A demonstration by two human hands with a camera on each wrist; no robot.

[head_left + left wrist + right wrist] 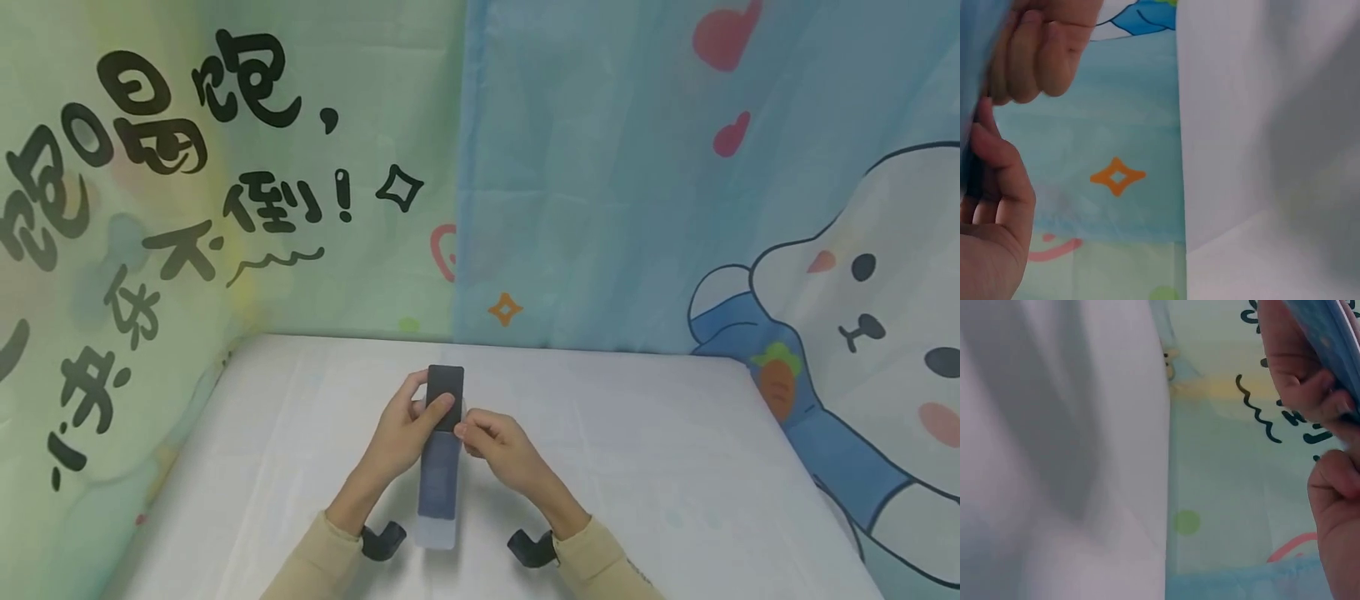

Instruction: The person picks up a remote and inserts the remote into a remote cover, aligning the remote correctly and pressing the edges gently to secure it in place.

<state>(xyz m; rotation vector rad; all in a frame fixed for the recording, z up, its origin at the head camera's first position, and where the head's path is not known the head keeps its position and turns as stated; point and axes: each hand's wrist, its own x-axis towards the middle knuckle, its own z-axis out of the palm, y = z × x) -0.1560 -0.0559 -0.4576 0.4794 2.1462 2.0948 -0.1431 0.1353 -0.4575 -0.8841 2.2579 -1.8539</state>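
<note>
A long, narrow, flat item (439,475) hangs upright in front of me in the head view. It has a black upper part, a translucent blue middle and a clear lower end. My left hand (401,435) grips the black part, thumb across its front. At the right edge, where black meets blue, my right hand (504,448) pinches with thumb and forefinger, its other fingers curled. The right wrist view shows the item's blue patterned side (1325,340) close to both hands. Only a blurred blue strip (982,44) of it enters the left wrist view. Its exact kind cannot be told.
A white-covered table (637,483) lies beneath my hands. Behind and to the left hang printed cloth backdrops (570,208), one with a cartoon bear. Black curved wrist mounts (384,542) stick out at both cuffs.
</note>
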